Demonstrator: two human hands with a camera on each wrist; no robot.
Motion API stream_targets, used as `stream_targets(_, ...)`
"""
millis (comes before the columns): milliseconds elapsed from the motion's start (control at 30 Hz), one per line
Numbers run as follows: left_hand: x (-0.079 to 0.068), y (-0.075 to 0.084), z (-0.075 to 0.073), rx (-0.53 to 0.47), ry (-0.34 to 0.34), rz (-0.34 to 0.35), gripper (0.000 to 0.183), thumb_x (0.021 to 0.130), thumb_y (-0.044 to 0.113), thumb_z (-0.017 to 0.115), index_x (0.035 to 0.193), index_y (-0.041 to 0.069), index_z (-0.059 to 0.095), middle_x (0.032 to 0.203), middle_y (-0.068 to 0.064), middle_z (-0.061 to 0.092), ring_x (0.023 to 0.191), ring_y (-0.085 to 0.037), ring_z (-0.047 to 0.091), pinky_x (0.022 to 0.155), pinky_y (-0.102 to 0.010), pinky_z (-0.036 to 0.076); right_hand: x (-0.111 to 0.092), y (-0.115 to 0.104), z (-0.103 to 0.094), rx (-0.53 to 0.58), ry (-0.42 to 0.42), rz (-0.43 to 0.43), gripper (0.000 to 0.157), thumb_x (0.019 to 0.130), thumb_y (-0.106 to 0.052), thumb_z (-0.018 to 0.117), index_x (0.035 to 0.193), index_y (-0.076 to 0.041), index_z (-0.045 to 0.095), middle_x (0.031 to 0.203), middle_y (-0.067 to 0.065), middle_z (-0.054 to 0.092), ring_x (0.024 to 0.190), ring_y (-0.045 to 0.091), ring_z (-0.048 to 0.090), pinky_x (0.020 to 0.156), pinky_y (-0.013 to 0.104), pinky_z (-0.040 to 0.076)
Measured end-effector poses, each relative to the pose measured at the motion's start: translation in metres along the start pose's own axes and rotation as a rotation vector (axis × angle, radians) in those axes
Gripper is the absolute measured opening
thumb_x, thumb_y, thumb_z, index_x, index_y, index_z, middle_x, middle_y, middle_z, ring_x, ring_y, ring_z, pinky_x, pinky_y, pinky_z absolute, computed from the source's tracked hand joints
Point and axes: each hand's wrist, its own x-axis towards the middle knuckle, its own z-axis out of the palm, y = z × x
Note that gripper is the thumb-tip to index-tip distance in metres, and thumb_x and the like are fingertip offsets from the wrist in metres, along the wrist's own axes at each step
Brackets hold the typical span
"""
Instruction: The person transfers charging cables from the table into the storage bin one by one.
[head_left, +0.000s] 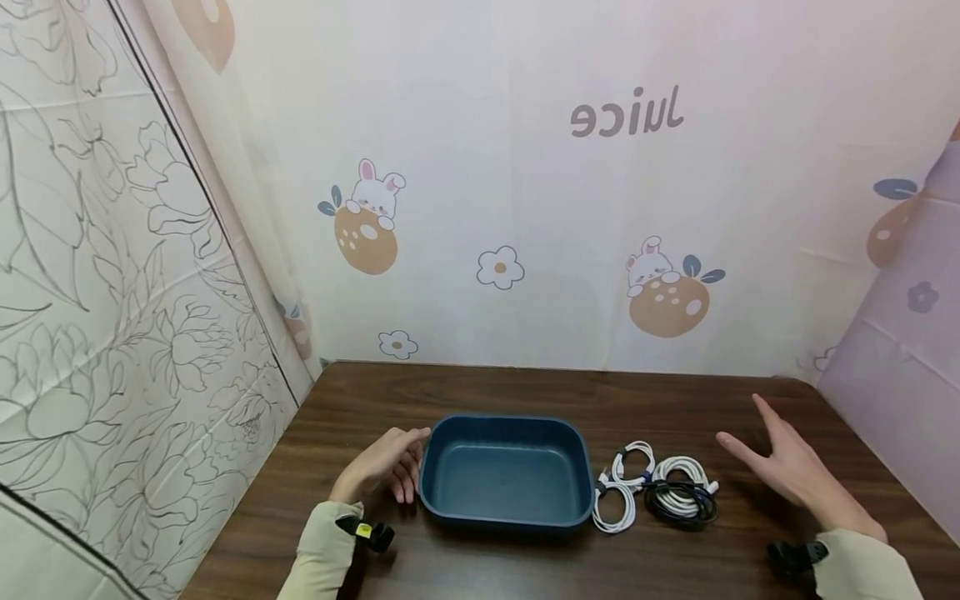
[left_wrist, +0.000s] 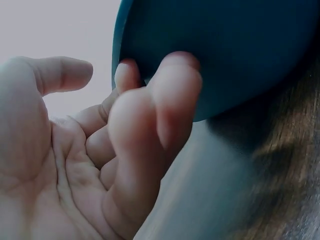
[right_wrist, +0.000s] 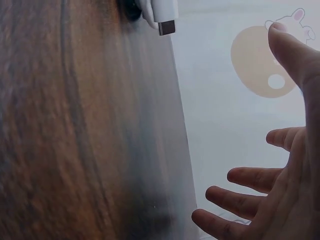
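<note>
A dark blue rectangular tray with rounded corners (head_left: pixel 507 524) sits on the wooden table. Beside its left wall is my left hand (head_left: pixel 386 467), holding nothing, fingers loosely bent; in the left wrist view the fingertips overlap the tray's side (left_wrist: pixel 240 60). Just right of the tray lie coiled cables: a thin white cable in two loops (head_left: pixel 617 527), a thicker white coil (head_left: pixel 693 469) and a black coil (head_left: pixel 688 522) partly over it. My right hand (head_left: pixel 795 467) hovers right of the coils, thumb and fingers spread. A white USB-C plug (right_wrist: pixel 166 12) shows in the right wrist view.
The brown wooden table (head_left: pixel 465 567) ends at a back wall hung with printed cloth (head_left: pixel 510 200). A flower-patterned curtain (head_left: pixel 112 292) hangs along the left side. Black wrist cameras sit on both sleeves.
</note>
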Motion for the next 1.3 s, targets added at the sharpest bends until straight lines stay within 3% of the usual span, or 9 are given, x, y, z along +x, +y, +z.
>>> stream_targets(167,0.001,-0.002,0.0,-0.013,-0.007,0.008,0.052,0.104,0.045,0.055,0.075,0.003,0.062,0.061,-0.007,0.065,0.045,-0.016,0.063,0.041,-0.027,0.052,-0.001,0.001,-0.001,0.002,-0.007,0.003,0.105,0.101,-0.061,0.049,0.161,-0.002,-0.015,0.158,0.048,0.004,0.138,0.072,0.014,0.098,0.085,0.023)
stream_targets(433,0.004,-0.006,-0.002,-0.093,-0.007,-0.048,0.044,0.102,0.046,0.06,0.084,0.006,0.062,0.061,-0.004,0.064,0.047,-0.013,0.061,0.043,-0.024,0.051,0.0,0.002,0.0,-0.002,-0.014,-0.002,0.105,0.101,-0.061,0.051,0.161,-0.003,-0.013,0.158,0.047,0.005,0.138,0.071,0.016,0.099,0.084,0.024)
stream_targets(800,0.009,-0.011,-0.011,-0.219,-0.07,-0.107,0.035,0.101,0.045,0.062,0.094,0.011,0.066,0.068,0.001,0.064,0.055,-0.01,0.064,0.046,-0.019,0.048,-0.002,0.005,0.002,0.0,-0.014,-0.004,0.104,0.102,-0.059,0.051,0.162,-0.003,-0.012,0.159,0.046,0.006,0.136,0.072,0.018,0.097,0.084,0.025)
stream_targets(1033,0.008,-0.015,-0.008,-0.208,-0.109,-0.091,0.038,0.102,0.047,0.06,0.094,0.011,0.067,0.065,0.001,0.066,0.054,-0.011,0.065,0.048,-0.022,0.053,-0.004,0.005,0.005,0.017,-0.02,0.003,0.102,0.102,-0.059,0.05,0.163,-0.003,-0.01,0.16,0.045,0.007,0.135,0.072,0.022,0.096,0.082,0.028)
stream_targets(1300,0.009,-0.019,-0.007,-0.221,-0.141,-0.065,0.04,0.103,0.049,0.057,0.097,0.01,0.064,0.063,0.002,0.066,0.052,-0.01,0.065,0.048,-0.022,0.054,-0.005,0.0,0.001,0.1,-0.04,0.02,0.098,0.104,-0.058,0.047,0.163,-0.005,-0.011,0.152,0.049,0.022,0.132,0.069,0.033,0.091,0.079,0.038)
